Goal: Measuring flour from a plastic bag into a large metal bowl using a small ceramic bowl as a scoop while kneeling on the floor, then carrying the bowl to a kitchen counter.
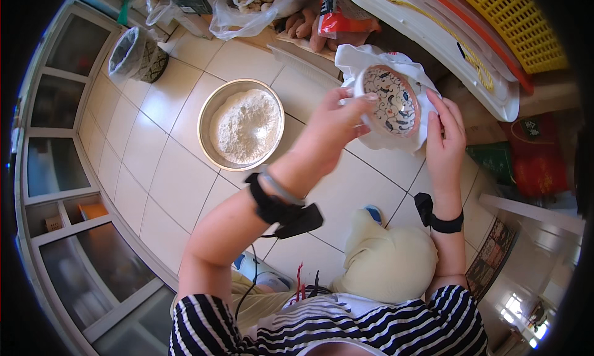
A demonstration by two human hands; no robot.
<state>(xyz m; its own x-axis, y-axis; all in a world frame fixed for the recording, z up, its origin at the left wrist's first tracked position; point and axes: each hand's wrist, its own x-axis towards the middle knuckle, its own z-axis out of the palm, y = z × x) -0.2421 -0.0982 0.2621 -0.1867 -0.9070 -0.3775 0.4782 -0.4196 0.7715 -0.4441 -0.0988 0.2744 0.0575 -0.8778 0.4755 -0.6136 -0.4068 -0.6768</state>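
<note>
My left hand (341, 110) grips the rim of a ceramic bowl (390, 101) with blue floral scrollwork inside and a reddish rim band. The bowl is tipped on its side, and its inside appears to hold nothing. Behind and around it is a crumpled white bag (350, 61). Its right edge is in the fingers of my right hand (448, 128); whatever the bag contains is hidden. To the left of my left forearm, a stainless steel basin (207, 119) stands on the floor, holding a heap of white powder that looks like flour (246, 124).
A lined waste bin (144, 59) stands at the upper left. Sweet potatoes (301, 24) and a clear plastic bag (246, 19) of pale produce sit at the back. White plastic lids (431, 45) and a yellow basket (510, 22) lean nearby. Gift bags (533, 156) are at right.
</note>
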